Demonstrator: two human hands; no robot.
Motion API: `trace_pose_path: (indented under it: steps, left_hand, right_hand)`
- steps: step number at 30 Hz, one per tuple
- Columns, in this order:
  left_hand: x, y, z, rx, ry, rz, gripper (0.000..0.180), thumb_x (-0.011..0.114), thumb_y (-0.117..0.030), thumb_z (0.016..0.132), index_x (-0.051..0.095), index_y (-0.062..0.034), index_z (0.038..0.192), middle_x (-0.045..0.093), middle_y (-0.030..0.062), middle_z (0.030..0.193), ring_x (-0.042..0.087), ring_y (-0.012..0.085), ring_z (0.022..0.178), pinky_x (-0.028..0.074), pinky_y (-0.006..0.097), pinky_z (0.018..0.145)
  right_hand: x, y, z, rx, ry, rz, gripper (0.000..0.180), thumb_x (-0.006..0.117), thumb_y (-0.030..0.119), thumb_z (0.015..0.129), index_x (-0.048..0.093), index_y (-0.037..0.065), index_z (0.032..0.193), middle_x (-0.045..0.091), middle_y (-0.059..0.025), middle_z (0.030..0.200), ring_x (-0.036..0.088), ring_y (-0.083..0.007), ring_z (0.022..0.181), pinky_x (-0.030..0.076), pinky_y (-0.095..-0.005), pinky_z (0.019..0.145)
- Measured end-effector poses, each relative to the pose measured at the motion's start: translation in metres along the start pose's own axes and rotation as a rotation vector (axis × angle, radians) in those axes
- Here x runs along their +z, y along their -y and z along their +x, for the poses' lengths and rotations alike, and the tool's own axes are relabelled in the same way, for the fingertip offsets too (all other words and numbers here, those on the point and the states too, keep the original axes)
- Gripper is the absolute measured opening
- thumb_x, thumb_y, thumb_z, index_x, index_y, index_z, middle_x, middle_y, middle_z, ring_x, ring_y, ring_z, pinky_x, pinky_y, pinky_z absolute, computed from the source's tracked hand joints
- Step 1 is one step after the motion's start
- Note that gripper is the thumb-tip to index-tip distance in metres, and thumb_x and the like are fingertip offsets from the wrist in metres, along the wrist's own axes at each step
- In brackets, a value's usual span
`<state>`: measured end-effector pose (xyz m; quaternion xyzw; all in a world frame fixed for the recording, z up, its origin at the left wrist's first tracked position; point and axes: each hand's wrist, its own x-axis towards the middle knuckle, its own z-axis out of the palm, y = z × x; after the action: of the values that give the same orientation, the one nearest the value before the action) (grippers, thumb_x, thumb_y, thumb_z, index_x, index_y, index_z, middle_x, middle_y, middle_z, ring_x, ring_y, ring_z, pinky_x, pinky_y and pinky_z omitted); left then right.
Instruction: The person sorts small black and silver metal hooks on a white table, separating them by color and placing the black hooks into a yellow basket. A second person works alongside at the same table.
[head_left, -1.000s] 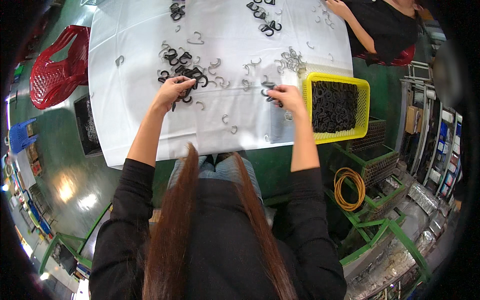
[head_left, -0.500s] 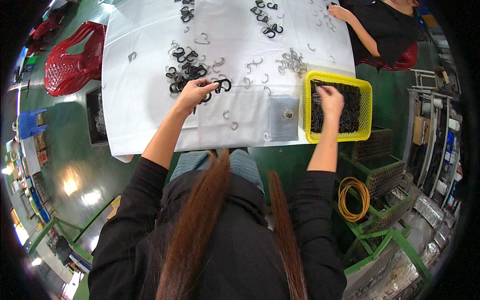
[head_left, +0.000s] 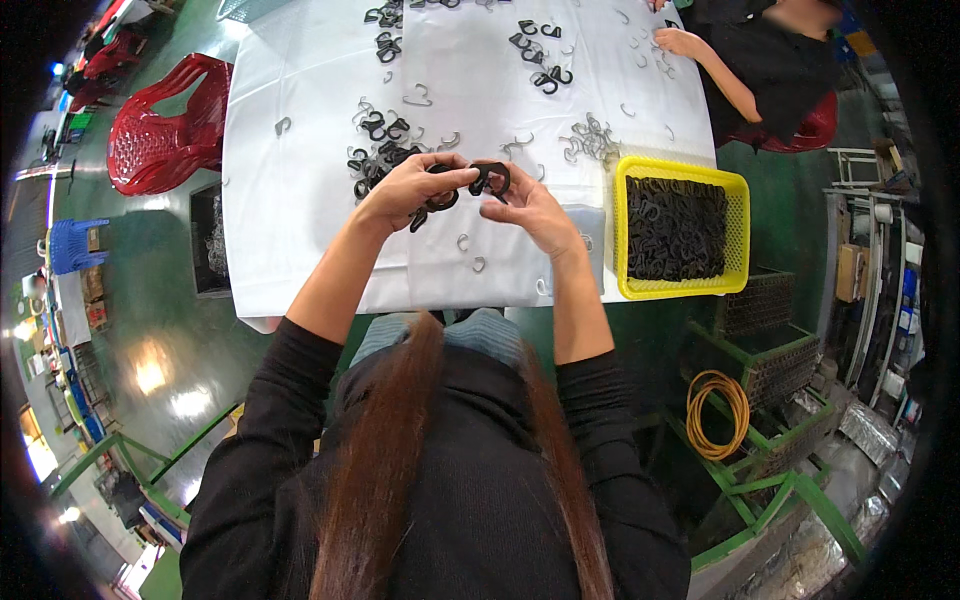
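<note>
My left hand [head_left: 412, 192] is closed around several black plastic hooks [head_left: 440, 203], some hanging below its fingers. Thumb and fingers of my right hand [head_left: 533, 212] grip another black hook [head_left: 492, 178], which the left fingertips also touch. Both hands meet above the white-covered table. Just beyond the left hand lies a pile of black hooks [head_left: 378, 128] mixed with pale, clear-looking hook pieces. Loose clear pieces [head_left: 463, 243] rest on the cloth nearer to me. Fingers partly hide how the held pieces fit together.
A yellow basket [head_left: 622, 235] full of black hooks stands at the table's right edge. Beyond my right hand lies a heap of clear pieces [head_left: 592, 138]. A co-worker's hand [head_left: 680, 42] rests at the far right. A red chair [head_left: 165, 130] stands left, green metal frames [head_left: 770, 350] right.
My right hand has left the yellow basket and come left to meet my left hand, now gripping a black hook. The left hand has shifted slightly right, still holding hooks.
</note>
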<state>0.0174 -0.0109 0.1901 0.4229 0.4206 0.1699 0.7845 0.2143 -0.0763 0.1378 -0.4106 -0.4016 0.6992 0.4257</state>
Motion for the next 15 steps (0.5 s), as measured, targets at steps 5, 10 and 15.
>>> trace_pose_path:
  steps: [5, 10, 15]
  left_hand:
    - [-0.002, -0.001, -0.003, -0.004, -0.057, -0.18, 0.016, 0.066, -0.021, 0.086, 0.06, -0.0074, 0.091, 0.046, -0.0091, 0.063, 0.035, -0.0006, 0.049, 0.026, 0.016, 0.044]
    - [-0.003, 0.003, -0.004, -0.016, -0.17, -0.222, 0.016, 0.066, -0.023, 0.086, 0.061, -0.0095, 0.093, 0.044, -0.0094, 0.062, 0.036, -0.0006, 0.05, 0.024, 0.016, 0.043]
    - [0.024, 0.007, 0.012, -0.035, -0.248, -0.224, 0.016, 0.067, -0.024, 0.085, 0.062, -0.0109, 0.093, 0.044, -0.0098, 0.061, 0.037, -0.0004, 0.05, 0.024, 0.017, 0.043]
  right_hand:
    - [0.03, -0.015, 0.01, -0.13, -0.239, 0.297, 0.055, 0.075, 0.018, 0.075, 0.049, 0.005, 0.122, 0.058, -0.0058, 0.11, 0.055, -0.0181, 0.103, 0.041, -0.0335, 0.091]
    - [0.051, -0.016, 0.007, -0.394, -0.738, -0.373, 0.036, 0.076, 0.015, 0.074, 0.056, 0.007, 0.104, 0.06, -0.0033, 0.093, 0.055, -0.0129, 0.087, 0.045, -0.0313, 0.074]
    - [0.059, -0.01, 0.003, -0.49, -0.891, -0.639, 0.02, 0.074, 0.011, 0.074, 0.063, 0.006, 0.09, 0.062, -0.0045, 0.078, 0.057, -0.016, 0.069, 0.044, -0.0311, 0.067]
